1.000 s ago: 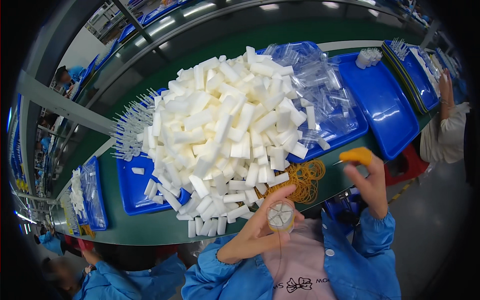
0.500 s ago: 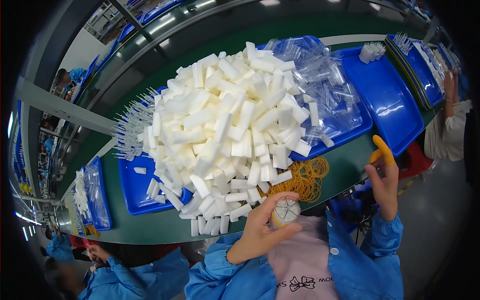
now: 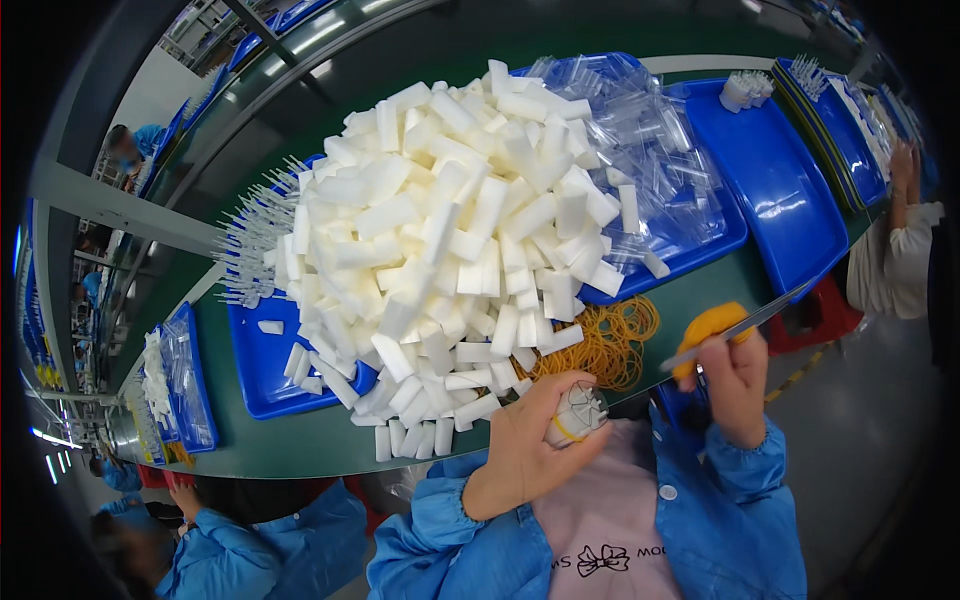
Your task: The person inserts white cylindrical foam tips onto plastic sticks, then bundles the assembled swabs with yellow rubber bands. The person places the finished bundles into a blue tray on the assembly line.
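Note:
My left hand (image 3: 515,445), in front of my chest, grips a round bundle of white wedge-shaped pieces (image 3: 574,422) with a yellow rubber band around it. Thin dark lines show on the bundle's end. To its right, my right hand (image 3: 735,390) is closed on a long, thin, grey blade-like strip (image 3: 690,356), which slants across the fingers; its exact kind is unclear. Orange covers (image 3: 712,322) sit on fingers of that hand. Beyond my left hand lies a tangle of yellow rubber bands (image 3: 615,345), beside a tall heap of white foam-like blocks (image 3: 440,220).
Clear plastic pieces fill a blue tray (image 3: 690,256) behind the rubber bands. Another blue tray (image 3: 775,190) stands to its right with a white cluster (image 3: 746,90). White spiky parts (image 3: 262,235) lie left of the heap. Co-workers sit at left and right.
My right hand has come left and down, its fingers now curled round the grey strip. The bundle in my left hand has tilted, showing more of its banded side.

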`<act>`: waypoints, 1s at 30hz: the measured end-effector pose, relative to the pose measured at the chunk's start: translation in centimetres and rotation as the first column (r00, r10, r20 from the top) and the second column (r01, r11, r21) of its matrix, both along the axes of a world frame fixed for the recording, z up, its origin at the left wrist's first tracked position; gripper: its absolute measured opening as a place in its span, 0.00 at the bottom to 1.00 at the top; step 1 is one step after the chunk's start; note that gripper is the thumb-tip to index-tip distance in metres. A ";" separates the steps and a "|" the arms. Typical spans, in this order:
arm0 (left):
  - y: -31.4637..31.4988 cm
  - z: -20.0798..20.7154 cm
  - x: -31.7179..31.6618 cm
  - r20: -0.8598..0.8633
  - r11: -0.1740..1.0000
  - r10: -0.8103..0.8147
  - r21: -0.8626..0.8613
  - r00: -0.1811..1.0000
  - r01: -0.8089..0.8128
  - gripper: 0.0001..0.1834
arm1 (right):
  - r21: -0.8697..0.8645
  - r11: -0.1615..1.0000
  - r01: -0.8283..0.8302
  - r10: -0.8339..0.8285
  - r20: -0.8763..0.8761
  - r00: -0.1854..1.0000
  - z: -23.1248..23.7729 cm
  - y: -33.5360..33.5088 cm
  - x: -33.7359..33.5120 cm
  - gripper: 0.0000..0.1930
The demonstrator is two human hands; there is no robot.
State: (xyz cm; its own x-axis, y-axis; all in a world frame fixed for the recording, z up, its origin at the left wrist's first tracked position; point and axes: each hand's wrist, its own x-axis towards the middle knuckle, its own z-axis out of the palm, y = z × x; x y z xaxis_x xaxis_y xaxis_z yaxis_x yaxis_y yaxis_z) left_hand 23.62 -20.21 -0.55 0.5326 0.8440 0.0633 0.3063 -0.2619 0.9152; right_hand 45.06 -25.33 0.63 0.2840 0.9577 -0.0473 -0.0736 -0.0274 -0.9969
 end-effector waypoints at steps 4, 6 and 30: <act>0.1 -0.1 0.4 0.008 1.000 -0.001 0.021 1.000 0.001 0.24 | 0.057 0.962 -0.269 0.268 0.021 0.963 1.2 0.1 -2.7 0.07; 0.0 -0.4 0.3 0.027 0.999 0.018 0.032 0.999 -0.018 0.24 | 0.087 0.961 -0.262 0.260 0.030 0.965 1.1 0.3 -3.7 0.07; 0.3 0.0 0.8 -0.164 0.987 -0.032 0.151 0.986 0.057 0.26 | 0.080 0.987 -0.143 0.143 0.001 0.990 -1.2 -0.5 -4.2 0.09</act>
State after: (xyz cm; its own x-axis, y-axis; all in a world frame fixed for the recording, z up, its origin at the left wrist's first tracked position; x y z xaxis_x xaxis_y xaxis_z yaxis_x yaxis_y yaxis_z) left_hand 24.45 -19.88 -0.55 0.5834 0.8057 0.1020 0.4305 -0.4133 0.8024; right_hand 40.90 -25.86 -0.56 0.1439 0.9891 0.0297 -0.0798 0.0416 -0.9959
